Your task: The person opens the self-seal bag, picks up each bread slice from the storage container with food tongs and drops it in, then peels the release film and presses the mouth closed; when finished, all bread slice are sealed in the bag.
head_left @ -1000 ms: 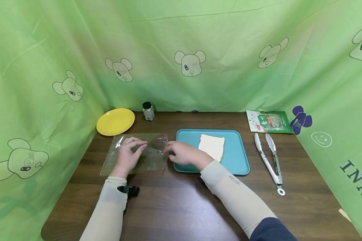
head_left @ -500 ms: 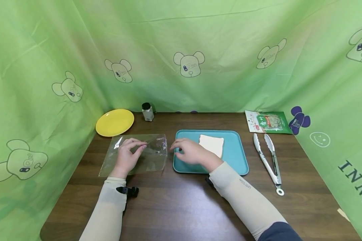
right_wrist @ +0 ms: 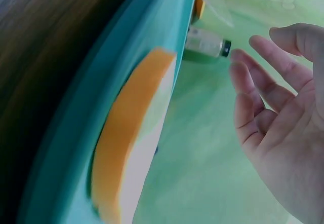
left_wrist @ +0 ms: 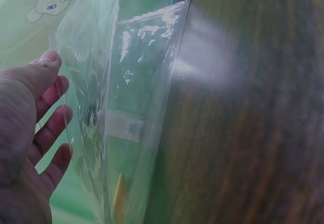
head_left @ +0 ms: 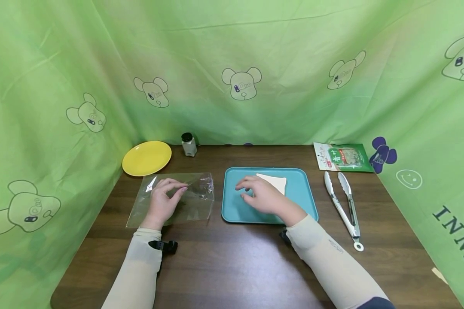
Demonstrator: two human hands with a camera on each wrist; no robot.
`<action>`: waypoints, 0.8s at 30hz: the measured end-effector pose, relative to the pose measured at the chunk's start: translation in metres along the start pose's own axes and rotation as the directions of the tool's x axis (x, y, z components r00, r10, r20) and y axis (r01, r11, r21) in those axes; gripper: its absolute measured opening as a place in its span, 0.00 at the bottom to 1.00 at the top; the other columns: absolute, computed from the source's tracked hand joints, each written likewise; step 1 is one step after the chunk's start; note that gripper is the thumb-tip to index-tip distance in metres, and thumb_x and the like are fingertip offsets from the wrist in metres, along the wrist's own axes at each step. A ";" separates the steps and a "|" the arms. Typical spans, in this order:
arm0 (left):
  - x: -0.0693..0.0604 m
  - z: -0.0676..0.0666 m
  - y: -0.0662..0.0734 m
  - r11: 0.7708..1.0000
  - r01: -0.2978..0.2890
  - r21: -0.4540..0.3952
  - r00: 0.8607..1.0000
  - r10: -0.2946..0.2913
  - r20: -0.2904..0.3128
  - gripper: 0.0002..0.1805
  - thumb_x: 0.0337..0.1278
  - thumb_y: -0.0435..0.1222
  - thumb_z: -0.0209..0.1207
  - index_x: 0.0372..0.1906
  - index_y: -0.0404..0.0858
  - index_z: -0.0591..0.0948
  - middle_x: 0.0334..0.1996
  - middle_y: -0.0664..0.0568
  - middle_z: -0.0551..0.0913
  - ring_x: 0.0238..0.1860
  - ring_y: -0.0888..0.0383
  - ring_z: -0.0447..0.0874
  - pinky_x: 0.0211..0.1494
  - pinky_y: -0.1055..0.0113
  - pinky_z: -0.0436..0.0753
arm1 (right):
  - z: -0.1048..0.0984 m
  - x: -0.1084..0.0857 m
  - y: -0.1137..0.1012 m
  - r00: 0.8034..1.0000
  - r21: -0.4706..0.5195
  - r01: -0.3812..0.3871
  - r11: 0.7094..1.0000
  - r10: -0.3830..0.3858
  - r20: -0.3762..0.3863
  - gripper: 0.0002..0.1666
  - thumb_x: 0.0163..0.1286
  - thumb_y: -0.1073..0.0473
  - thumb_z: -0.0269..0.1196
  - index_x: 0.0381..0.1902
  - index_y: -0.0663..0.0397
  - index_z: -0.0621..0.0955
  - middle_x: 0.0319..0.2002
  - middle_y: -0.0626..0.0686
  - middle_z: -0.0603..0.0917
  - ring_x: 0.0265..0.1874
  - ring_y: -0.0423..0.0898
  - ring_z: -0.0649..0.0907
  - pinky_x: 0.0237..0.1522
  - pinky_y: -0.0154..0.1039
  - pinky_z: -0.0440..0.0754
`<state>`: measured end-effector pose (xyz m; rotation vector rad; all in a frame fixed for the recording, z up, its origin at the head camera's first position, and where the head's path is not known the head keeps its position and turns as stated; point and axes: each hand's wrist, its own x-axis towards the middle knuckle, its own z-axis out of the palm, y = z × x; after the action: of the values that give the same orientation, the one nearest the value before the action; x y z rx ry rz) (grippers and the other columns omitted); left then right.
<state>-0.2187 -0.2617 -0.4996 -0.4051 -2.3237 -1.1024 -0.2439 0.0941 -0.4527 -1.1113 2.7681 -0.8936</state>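
Over the tray (head_left: 301,193) swept the right hand (head_left: 264,195), relaxed and empty; the left hand (head_left: 164,201) pinched the clear plastic bag's (head_left: 198,204) raised film, bread slice (head_left: 278,183) still outside.

From the right hand (head_left: 264,195) I see room at six o'clock over brown wooden tabletop (head_left: 224,266); silver-and-white V-shaped tongs (head_left: 341,210) obstruct three, a clear plastic bag (head_left: 195,206) nine.
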 end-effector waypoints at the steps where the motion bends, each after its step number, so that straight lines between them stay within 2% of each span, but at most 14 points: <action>1: 0.000 0.000 0.000 1.000 0.001 -0.001 1.000 -0.001 0.000 0.07 0.61 0.34 0.74 0.43 0.45 0.93 0.39 0.57 0.87 0.46 0.55 0.80 0.49 0.62 0.74 | -0.002 -0.003 0.002 1.000 0.003 -0.004 1.000 0.004 -0.014 0.16 0.76 0.61 0.64 0.57 0.55 0.87 0.58 0.47 0.84 0.57 0.51 0.83 0.58 0.48 0.80; 5: 0.000 0.000 0.000 1.000 0.001 -0.008 1.000 -0.001 -0.001 0.06 0.62 0.34 0.74 0.43 0.46 0.93 0.39 0.58 0.87 0.46 0.55 0.80 0.49 0.62 0.74 | -0.010 -0.014 0.013 0.998 0.005 -0.018 1.000 0.018 -0.060 0.15 0.76 0.62 0.64 0.57 0.57 0.87 0.57 0.48 0.85 0.52 0.52 0.84 0.56 0.48 0.81; 11: 0.000 0.001 0.000 1.000 0.006 -0.014 1.000 -0.006 0.004 0.06 0.62 0.35 0.73 0.42 0.46 0.93 0.39 0.59 0.87 0.46 0.55 0.80 0.50 0.62 0.74 | -0.023 -0.033 0.029 0.992 -0.001 -0.042 0.999 0.042 -0.118 0.15 0.75 0.63 0.64 0.56 0.57 0.87 0.58 0.52 0.85 0.55 0.55 0.83 0.60 0.55 0.79; 17: 0.000 0.000 0.001 1.000 0.004 -0.004 1.000 -0.004 0.009 0.05 0.63 0.35 0.73 0.43 0.45 0.93 0.39 0.58 0.87 0.46 0.55 0.80 0.50 0.61 0.74 | -0.033 -0.053 0.044 0.988 0.016 -0.103 0.995 0.104 -0.114 0.16 0.76 0.62 0.64 0.58 0.57 0.86 0.60 0.53 0.83 0.57 0.55 0.82 0.62 0.57 0.77; 24: -0.001 -0.001 0.002 1.000 0.022 0.000 0.999 -0.022 0.023 0.05 0.65 0.36 0.72 0.43 0.46 0.92 0.39 0.59 0.86 0.47 0.57 0.80 0.50 0.61 0.75 | -0.044 -0.071 0.055 0.982 0.011 -0.136 0.991 0.136 -0.132 0.16 0.76 0.61 0.64 0.58 0.58 0.86 0.60 0.53 0.83 0.54 0.54 0.83 0.57 0.56 0.79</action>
<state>-0.2165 -0.2614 -0.4980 -0.3948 -2.3532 -1.1142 -0.2359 0.1934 -0.4574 -0.8795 2.9051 -0.9881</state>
